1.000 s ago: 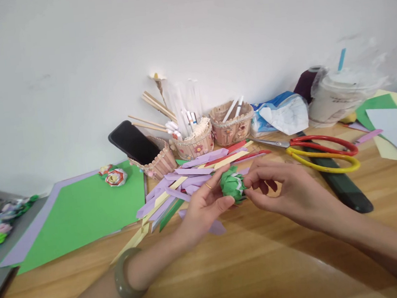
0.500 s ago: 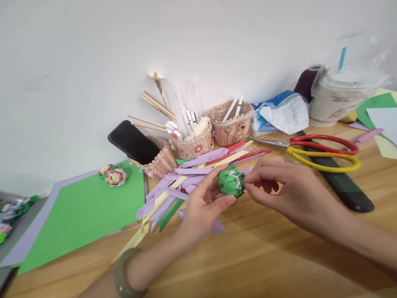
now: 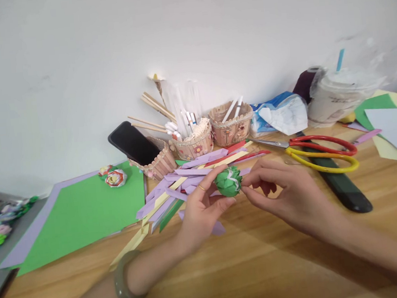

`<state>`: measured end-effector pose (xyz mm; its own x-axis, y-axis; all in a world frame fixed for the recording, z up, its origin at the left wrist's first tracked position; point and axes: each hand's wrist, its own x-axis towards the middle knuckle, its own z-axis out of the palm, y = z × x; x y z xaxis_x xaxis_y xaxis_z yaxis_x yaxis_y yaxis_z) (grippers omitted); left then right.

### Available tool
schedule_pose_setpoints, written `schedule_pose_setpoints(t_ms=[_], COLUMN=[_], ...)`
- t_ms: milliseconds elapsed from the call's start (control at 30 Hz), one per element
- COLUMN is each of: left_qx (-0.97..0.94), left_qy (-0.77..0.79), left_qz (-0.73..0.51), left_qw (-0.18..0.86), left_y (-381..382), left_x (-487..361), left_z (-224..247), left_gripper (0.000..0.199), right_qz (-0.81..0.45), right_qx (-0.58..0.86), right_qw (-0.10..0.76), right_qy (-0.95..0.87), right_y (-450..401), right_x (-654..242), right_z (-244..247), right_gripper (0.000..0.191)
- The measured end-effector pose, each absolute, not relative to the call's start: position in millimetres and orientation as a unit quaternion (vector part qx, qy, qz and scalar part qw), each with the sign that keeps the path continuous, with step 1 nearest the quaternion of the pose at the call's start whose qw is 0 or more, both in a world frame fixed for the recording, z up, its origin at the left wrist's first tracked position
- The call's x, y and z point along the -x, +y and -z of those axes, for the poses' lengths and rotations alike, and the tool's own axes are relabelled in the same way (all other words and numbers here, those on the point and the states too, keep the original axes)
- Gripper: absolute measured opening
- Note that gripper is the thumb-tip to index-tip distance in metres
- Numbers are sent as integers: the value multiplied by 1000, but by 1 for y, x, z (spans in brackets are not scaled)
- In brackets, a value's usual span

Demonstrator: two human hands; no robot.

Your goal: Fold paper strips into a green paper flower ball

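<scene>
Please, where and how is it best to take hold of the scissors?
Probably by the red handle and yellow handle, from the picture's right: both are wide loops on that side, while the metal blades point left, toward the paper strips.

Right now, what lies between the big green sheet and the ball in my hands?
In the head view, paper strips and your left hand lie between sheet and ball.

1. From my end, I see a black phone [image 3: 135, 143] leaning in a slatted basket [image 3: 160, 166].
2. Just right of it, I make out a flower-trimmed basket [image 3: 190, 149] with wooden sticks [image 3: 158, 108] and clear tubes [image 3: 194, 95].
3. Farther right, I spot a blue packet [image 3: 278, 100] beside a lidded cup [image 3: 330, 101] with a blue straw [image 3: 340, 60].
</scene>
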<state>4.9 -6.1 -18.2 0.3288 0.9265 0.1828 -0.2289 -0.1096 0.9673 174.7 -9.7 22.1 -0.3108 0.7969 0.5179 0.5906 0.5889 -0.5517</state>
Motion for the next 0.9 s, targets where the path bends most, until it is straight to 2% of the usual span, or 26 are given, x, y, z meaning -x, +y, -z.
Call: schedule_pose_setpoints(t_ms=[133, 267, 367, 567, 800, 900], left_qx=[-559, -551, -545, -534, -501, -490], left_qy=[314, 329, 342, 351, 352, 352], left_qz=[-495, -487, -490, -492, -499, -507], left_qw=[586, 592, 588, 591, 613, 615], left_y=[-6, -7, -7, -7, -5, -3], left_x=[-4, -5, -6, -8, -7, -6], left_z=[18, 19, 19, 16, 16, 16], left_gripper=[50, 51, 50, 52, 54, 53], right_qz=[-282, -349, -310, -65, -152, -102], right_qx=[445, 449, 464, 453, 436, 424], right_qw=[353, 318, 313, 373, 413, 434], right_qy=[-773, -759, -769, -807, -785, -788], right_y=[-2, 3, 1, -8, -7, -7], right_x=[-178, -180, -179, -173, -171, -171], right_z=[-26, -24, -21, -12, -14, -12], right_gripper=[14, 13, 13, 12, 11, 12])
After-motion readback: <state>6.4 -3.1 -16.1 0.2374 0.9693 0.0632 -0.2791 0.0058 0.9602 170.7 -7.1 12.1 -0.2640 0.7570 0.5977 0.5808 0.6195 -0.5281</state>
